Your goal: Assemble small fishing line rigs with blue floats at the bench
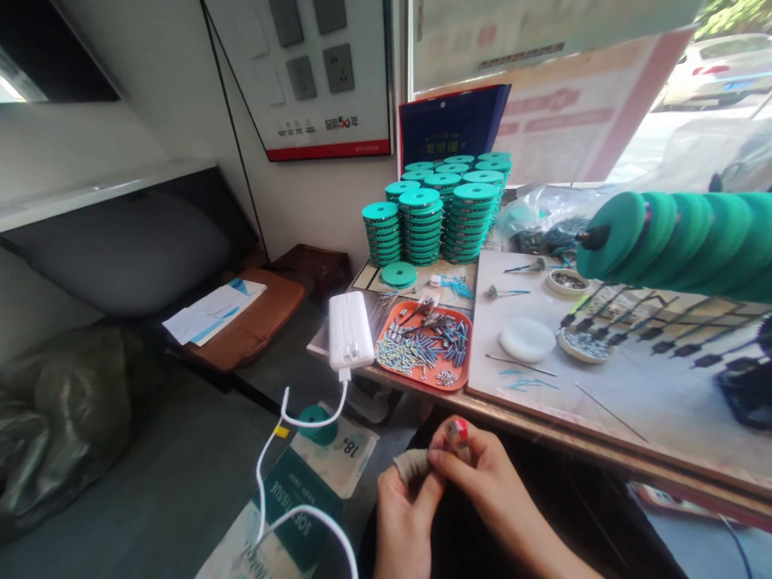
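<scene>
Left hand: the left hand point(403, 515) is bent in, thumb and index drawn together with hardly any gap; a beige wrap point(412, 465) sits at the index finger, and whether it is worn or pinched cannot be told.
Right hand: the right hand point(486, 466) is curled to a close pinch, its thumb meeting the left fingertips; a red-ended piece point(458, 436), brownish below, shows among its fingers, worn or held unclear.
Between the fingertips: anything gripped there is too small and covered to make out.
Place: wrap and piece are at the paired hands, above dark clothing point(579, 507), on the near side of the table edge point(543, 420).
Beige wrap: looks soft, thin and very light; probably bends easily, with little risk of breaking. Best taken at its free rim, between thumb tip and index.
Red-ended piece: seems light too; stiffness unclear. A fingertip pinch on its sides probably suits, since small parts may slip.
Orange tray: beyond the hands, an orange tray point(463, 375) bears loose small fasteners point(398, 358).
Power bank: a white power bank point(351, 326) stands beside the tray, trailing a white cable point(261, 474).
</scene>
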A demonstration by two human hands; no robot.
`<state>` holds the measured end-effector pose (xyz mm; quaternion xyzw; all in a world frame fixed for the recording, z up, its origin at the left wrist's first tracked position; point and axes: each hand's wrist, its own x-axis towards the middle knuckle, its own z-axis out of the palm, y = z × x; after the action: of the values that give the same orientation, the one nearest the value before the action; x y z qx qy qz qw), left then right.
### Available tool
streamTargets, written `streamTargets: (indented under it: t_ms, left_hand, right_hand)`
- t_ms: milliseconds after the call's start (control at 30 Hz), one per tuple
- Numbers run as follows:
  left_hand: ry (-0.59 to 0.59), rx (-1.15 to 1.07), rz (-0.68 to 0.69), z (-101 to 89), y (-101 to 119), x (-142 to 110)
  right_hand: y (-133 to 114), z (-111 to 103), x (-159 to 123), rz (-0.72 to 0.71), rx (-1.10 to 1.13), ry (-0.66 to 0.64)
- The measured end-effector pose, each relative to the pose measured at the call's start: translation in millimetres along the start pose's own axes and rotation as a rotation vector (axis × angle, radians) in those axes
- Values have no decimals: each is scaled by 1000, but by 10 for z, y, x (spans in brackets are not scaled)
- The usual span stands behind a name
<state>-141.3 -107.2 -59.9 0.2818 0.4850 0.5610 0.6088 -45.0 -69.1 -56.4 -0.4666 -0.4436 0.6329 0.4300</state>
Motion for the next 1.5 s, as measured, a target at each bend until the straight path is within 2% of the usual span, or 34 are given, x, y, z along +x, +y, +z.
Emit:
streamTargets:
  t_ms: [133, 400, 1100, 1233, 1333, 1500]
  left_hand:
    - [-3, 47, 10, -8, 13, -2]
    - [66, -33, -25, -56, -56, -12]
    - [10, -3, -21, -34, -14, -23]
    - [163, 16, -7, -77, -55, -13]
    - [235, 58, 43, -139, -79, -8]
    - [232, 65, 32, -229, -42, -25]
  right_hand:
    - [3, -1, 0, -24, -15, -32]
    - [63, -21, -24, 109, 39, 40]
    - [44, -3, -40, 173, 147, 17]
    - [81, -78, -8, 167, 203, 52]
    - [186, -155, 22, 152, 213, -49]
    - [357, -135, 31, 292, 198, -286]
